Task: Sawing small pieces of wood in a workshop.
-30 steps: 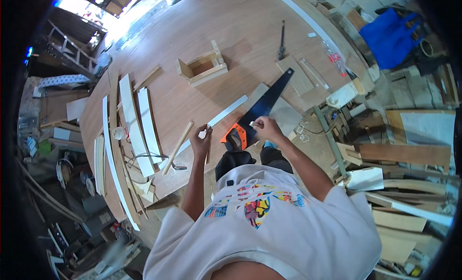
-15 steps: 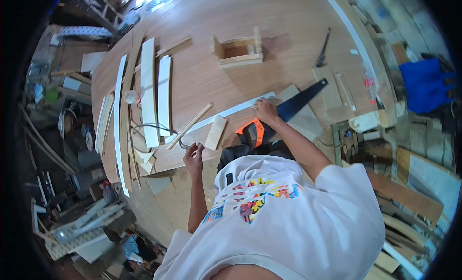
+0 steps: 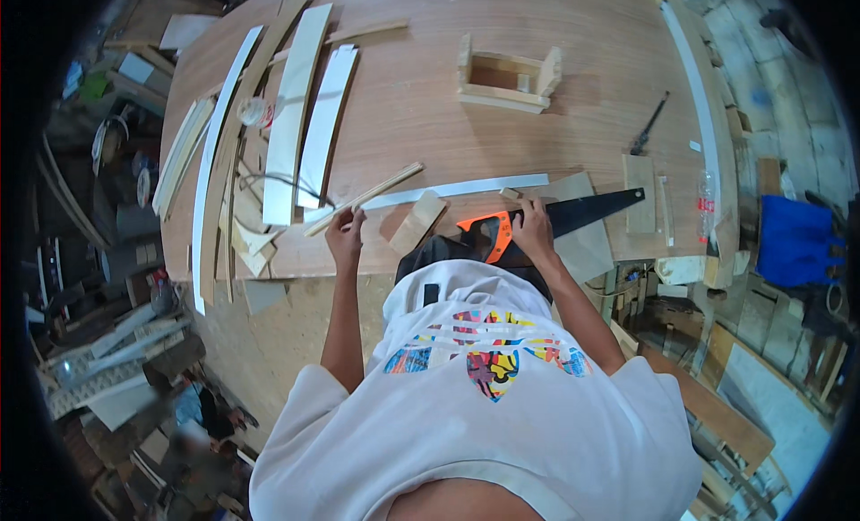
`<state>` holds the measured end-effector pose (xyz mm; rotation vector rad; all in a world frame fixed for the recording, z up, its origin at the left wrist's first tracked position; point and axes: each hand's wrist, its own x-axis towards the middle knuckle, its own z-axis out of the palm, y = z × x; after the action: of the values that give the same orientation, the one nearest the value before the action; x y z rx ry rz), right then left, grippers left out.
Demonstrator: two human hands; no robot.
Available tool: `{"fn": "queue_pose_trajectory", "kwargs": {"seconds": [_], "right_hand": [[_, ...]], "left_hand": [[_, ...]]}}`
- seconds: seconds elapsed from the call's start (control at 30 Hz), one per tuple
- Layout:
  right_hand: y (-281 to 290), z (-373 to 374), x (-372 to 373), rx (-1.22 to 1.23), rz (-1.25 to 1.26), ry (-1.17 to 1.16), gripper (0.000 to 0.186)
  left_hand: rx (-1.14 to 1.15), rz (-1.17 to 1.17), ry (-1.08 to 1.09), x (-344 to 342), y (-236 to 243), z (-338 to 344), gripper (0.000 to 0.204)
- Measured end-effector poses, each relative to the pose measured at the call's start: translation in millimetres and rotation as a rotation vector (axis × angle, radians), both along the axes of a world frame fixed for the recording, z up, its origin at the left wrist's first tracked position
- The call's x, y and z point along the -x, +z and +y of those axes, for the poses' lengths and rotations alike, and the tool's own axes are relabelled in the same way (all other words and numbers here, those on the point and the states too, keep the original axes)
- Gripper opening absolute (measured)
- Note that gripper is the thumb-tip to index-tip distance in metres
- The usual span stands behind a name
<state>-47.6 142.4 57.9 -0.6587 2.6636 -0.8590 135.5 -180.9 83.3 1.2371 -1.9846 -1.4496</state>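
Note:
My left hand (image 3: 344, 240) is raised at the table's front edge, beside the near end of a thin wooden stick (image 3: 376, 194). Its fingertips are pinched together; what they hold, if anything, is too small to make out. My right hand (image 3: 535, 232) reaches over the handsaw (image 3: 591, 209), where the black blade meets the orange and black handle. Its fingers are bent but apart, close to a small wood offcut (image 3: 511, 194). A long white strip (image 3: 466, 187) lies beyond the saw, and a short wooden board (image 3: 418, 222) lies between my hands.
An open wooden box (image 3: 506, 82) stands farther back. Long boards (image 3: 296, 118) and a plastic bottle (image 3: 254, 112) lie at left. A dark pointed tool (image 3: 649, 125), a flat wood piece (image 3: 639, 194) and another bottle (image 3: 706, 206) are at right. A blue bag (image 3: 795, 243) hangs beyond the table.
The view has shifted. My right hand has drawn back from the end of the white strip toward the saw handle, uncovering the small offcut. My left hand stays pinched near the stick.

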Motion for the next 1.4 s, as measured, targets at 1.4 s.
{"fn": "queue_pose_trajectory", "kwargs": {"seconds": [1.4], "right_hand": [[-19, -133, 45, 0.110, 0.199, 0.399, 0.030]], "left_hand": [[0.046, -0.108, 0.112, -60, 9, 42, 0.028]]}}
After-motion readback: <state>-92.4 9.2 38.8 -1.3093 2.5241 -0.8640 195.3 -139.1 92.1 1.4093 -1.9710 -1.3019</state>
